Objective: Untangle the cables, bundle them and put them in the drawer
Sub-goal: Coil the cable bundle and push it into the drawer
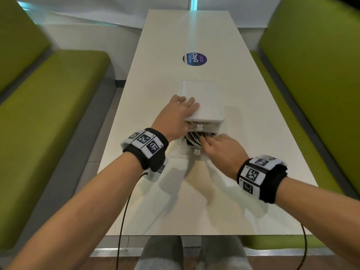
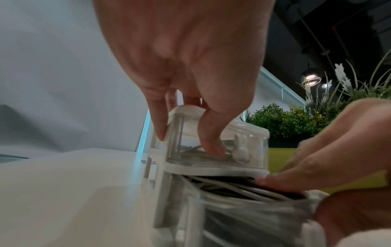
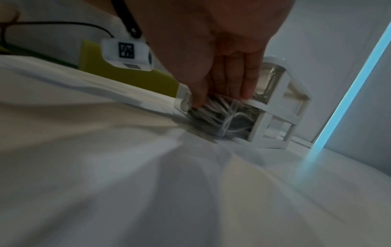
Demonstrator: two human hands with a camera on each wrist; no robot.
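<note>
A small white drawer unit [image 1: 204, 100] stands mid-table with two clear drawers. My left hand [image 1: 187, 112] holds its near left corner: fingers lie over the top, and the thumb [image 2: 211, 143] presses the upper drawer's front beside a rabbit-shaped knob [image 2: 241, 150]. The lower drawer [image 1: 187, 149] is pulled out toward me. White and dark cables [image 1: 191, 138] fill it in a bundle. My right hand [image 1: 210, 143] presses down on the cables [image 3: 213, 110] with straight fingers [image 3: 245, 90]. The thumb sits by the drawer's front wall.
The long white table [image 1: 175, 201] carries a round blue sticker [image 1: 194, 59] beyond the unit. Green benches [image 1: 48, 114] [image 1: 311, 75] run along both sides. A white wall closes the far end. Plants [image 2: 285, 120] stand behind the right bench.
</note>
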